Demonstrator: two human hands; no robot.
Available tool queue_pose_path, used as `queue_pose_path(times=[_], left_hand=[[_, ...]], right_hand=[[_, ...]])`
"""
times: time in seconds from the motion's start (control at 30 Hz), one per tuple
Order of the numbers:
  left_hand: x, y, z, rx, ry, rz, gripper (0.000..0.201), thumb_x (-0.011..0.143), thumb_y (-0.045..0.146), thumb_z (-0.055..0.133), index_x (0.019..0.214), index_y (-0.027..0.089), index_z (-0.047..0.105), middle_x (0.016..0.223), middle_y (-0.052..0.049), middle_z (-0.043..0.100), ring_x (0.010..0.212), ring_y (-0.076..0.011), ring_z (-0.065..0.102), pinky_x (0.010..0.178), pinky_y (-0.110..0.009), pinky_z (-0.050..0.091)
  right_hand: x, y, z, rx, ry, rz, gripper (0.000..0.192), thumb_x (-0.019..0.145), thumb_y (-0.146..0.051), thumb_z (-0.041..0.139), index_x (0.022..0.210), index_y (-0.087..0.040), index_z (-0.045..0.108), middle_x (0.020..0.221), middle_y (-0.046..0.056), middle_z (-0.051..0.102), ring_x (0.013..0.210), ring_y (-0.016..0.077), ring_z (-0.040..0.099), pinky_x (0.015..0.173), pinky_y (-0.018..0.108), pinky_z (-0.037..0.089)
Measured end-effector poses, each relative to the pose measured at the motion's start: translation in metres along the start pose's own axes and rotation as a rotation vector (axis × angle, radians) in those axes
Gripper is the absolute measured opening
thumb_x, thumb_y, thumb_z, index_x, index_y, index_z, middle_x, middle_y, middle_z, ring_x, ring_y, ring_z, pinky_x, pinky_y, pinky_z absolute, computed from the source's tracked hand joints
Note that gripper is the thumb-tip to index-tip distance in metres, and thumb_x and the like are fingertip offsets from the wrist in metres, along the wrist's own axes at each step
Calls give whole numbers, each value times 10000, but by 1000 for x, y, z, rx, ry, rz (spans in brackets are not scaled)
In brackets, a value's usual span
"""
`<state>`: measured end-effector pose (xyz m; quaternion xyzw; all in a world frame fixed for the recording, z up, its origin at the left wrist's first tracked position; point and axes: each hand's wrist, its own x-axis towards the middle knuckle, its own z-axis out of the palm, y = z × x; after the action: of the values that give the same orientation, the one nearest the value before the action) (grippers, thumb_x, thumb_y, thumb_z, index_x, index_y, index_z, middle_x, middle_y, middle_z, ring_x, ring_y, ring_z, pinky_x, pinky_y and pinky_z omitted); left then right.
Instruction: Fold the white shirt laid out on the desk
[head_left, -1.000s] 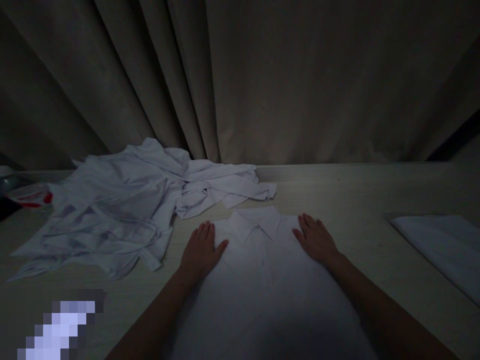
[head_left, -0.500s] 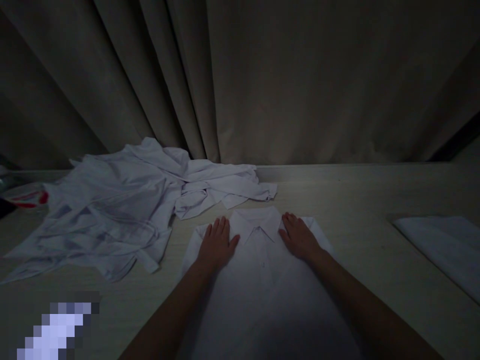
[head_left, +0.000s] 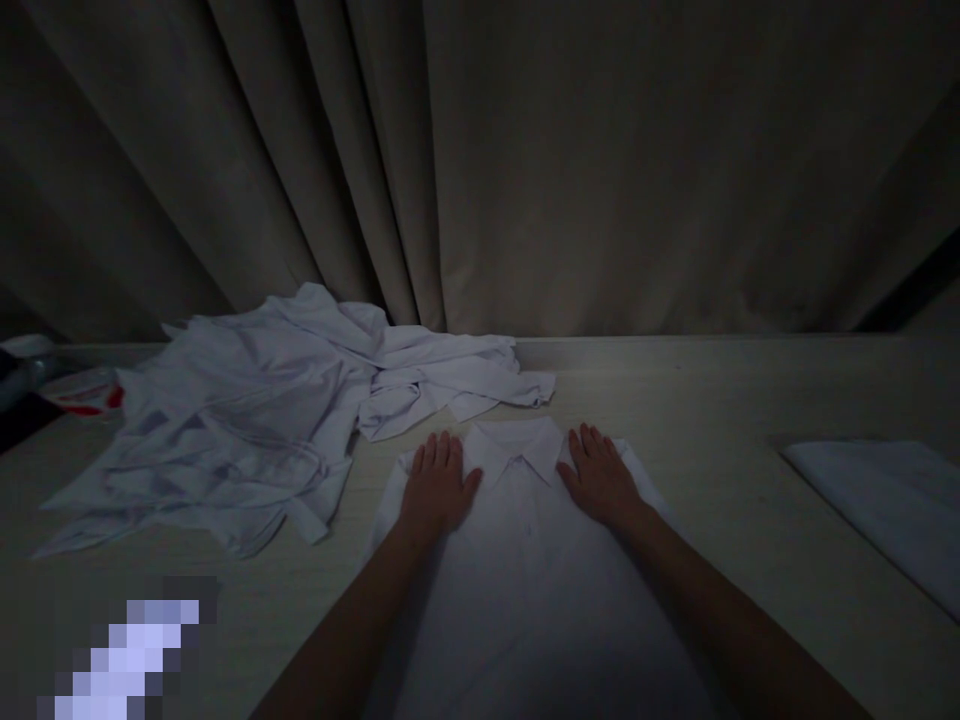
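White shirt (head_left: 517, 590) runs lengthwise toward the surface's (head_left: 667, 400) far edge; left hand (head_left: 435, 490), right hand (head_left: 600, 480) flank its collar (head_left: 541, 456), flat, gripping nothing.

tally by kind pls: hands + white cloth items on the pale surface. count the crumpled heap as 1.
Hands: 2 (left hand, right hand)
White collared shirt, under both hands: 1
Crumpled white clothing heap: 1 (pieces inside can't be counted)
Flat white cloth, cut off at right edge: 1
Total: 5
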<state>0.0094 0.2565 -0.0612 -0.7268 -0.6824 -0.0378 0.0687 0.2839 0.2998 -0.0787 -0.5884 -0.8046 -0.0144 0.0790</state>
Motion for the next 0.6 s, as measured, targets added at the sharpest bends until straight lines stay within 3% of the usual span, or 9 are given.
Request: queue_pose_path(times=[0.23,0.3,0.37,0.47,0.53,0.6], left_hand=[[2,0,2,-8,-17,-2,705,910,524,245,1374,5,354,1462,-243,339,1367,-369,281,1104,-517,254],[-1,1,-12,-41,0,21,685,913,500,266,1368,-3,360,1456,-250,345,1373,-367,266,1114,-509,249],[-22,-3,-37,-122,54,50,664,912,489,284,1380,22,348,1474,-225,330,1392,-340,229,1129,-490,241],[-106,-21,-79,-346,121,-6,615,890,507,338,1394,153,352,1491,-120,351,1387,-271,278,1121,-469,293],[-191,-35,-100,-540,71,-219,526,872,502,390,1340,264,421,1393,-50,499,1282,-247,457,1039,-453,424],[-282,-43,-114,-716,-1,-522,403,861,491,427,1214,329,534,1206,-15,639,1151,-249,574,905,-424,531]], right_hand=[[1,2,-4,43,-51,-7,674,927,-495,239,1410,-34,327,1497,198,268,1396,296,201,1132,445,194],[-8,0,-20,113,-1,-37,672,930,-495,237,1418,-37,305,1503,193,256,1406,276,171,1140,448,185],[-37,3,-41,216,95,-56,659,930,-497,250,1435,-75,270,1513,171,246,1411,255,163,1143,454,197],[-132,22,-71,412,210,38,581,904,-495,336,1411,-212,322,1477,99,353,1364,247,301,1106,472,304],[-217,41,-81,490,221,212,508,869,-487,394,1332,-280,418,1382,74,478,1272,263,442,1052,492,387],[-302,57,-85,517,186,406,469,811,-513,432,1256,-377,491,1183,52,620,1124,292,570,902,493,513]])
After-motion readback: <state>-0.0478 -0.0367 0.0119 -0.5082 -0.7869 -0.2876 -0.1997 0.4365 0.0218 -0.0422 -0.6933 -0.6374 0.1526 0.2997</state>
